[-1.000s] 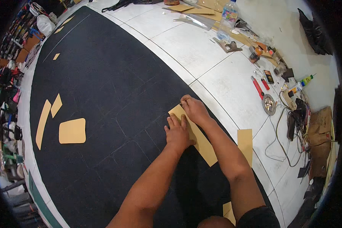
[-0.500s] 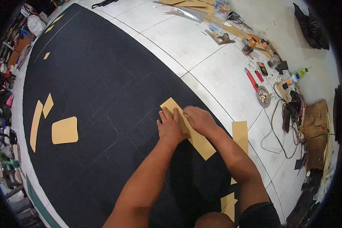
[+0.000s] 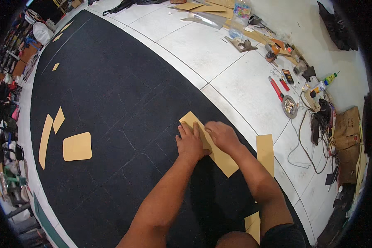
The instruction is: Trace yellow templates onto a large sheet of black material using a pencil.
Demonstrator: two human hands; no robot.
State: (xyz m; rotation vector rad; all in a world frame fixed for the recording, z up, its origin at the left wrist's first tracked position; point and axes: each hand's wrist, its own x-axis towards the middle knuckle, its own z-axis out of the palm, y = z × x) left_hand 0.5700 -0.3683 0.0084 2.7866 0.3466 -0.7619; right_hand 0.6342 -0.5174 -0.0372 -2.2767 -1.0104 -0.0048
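A long tan cardboard template lies on a large black sheet spread over the white tiled floor. My left hand presses flat on the template's left edge, fingers spread toward its far end. My right hand rests on the template's middle, fingers curled down onto it; I cannot tell whether it holds anything. Thin drawn outlines of shapes show on the black sheet around the template.
More tan templates lie on the sheet at left: a rounded square and two strips. Another strip lies on the tiles at right. Red cutters, a round tin, cables and a cardboard box crowd the right side.
My right hand has slid from the template's far end down toward its middle. My left hand has stayed pressing on its left edge.
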